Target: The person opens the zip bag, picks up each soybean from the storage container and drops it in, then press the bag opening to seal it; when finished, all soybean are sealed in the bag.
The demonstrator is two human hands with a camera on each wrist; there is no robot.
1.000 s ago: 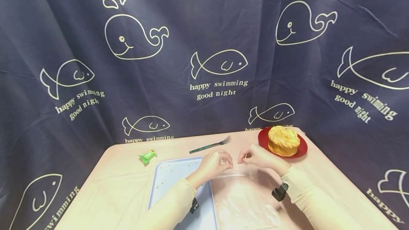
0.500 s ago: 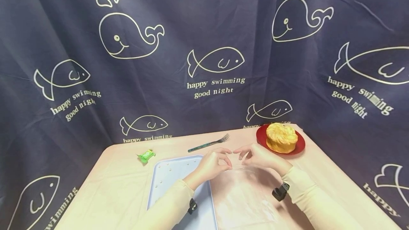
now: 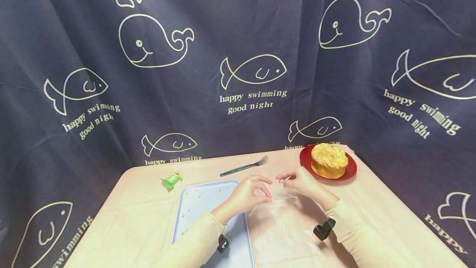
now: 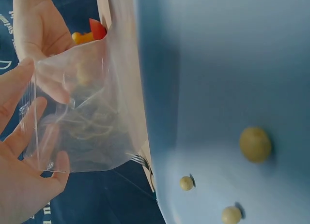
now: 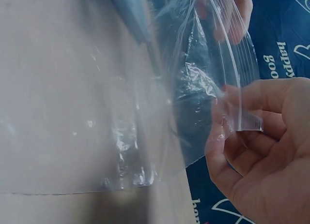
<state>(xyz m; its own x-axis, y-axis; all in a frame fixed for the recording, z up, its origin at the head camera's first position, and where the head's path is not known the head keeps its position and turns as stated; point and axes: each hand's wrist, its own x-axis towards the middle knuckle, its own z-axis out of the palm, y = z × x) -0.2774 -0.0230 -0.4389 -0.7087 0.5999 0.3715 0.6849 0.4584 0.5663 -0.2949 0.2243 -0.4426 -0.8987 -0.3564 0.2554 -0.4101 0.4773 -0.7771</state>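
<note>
A clear zip-lock bag [image 3: 277, 228] hangs between both hands, its zip strip facing away from the body. At the mouth's left side, my left hand [image 3: 243, 195] holds the edge with fingers spread; in the left wrist view some fingers [image 4: 48, 137] show through the plastic. My right hand [image 3: 305, 185] pinches the other side of the mouth between thumb and fingers, seen closely in the right wrist view beside the zip strip [image 5: 232, 64]. The bag's lower part reaches down toward the table. How far the mouth is parted is hard to tell.
A light blue tray [image 3: 204, 202] with several small round beads [image 4: 255, 144] lies under the left forearm. Behind are a fork [image 3: 241, 167] and a green-wrapped candy [image 3: 172, 180]. At back right, a round golden bread [image 3: 329, 160] sits on a red plate [image 3: 352, 172].
The hands were close together at the bag's mouth; the left thumb and forefinger have spread apart. The right hand has risen slightly, lifting its side of the mouth.
</note>
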